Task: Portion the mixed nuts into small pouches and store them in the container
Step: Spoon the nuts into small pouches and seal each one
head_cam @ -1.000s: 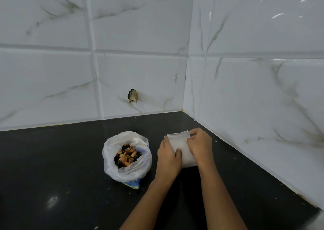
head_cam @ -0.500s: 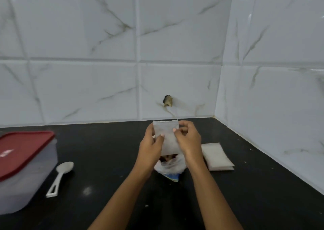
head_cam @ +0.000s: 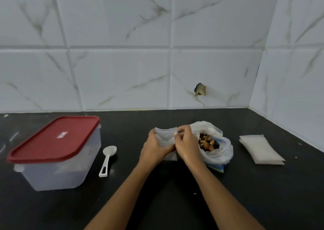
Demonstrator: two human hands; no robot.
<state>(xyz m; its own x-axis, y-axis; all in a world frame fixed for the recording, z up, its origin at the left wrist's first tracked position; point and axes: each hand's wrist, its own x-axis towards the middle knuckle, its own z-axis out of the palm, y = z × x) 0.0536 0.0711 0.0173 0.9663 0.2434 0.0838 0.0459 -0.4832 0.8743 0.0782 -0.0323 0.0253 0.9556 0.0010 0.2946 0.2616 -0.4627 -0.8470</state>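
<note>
Both hands pinch one small pouch (head_cam: 165, 135) by its mouth, left hand (head_cam: 154, 147) and right hand (head_cam: 189, 146) holding the lips parted, opening upward. It stands just left of the nut bag (head_cam: 221, 153); the spoon (head_cam: 107, 160) lies farther left of that bag, nearer the left hand.

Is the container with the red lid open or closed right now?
Closed: the red lid covers the whole top of the clear container; whether it is snapped tight, I cannot tell.
</note>
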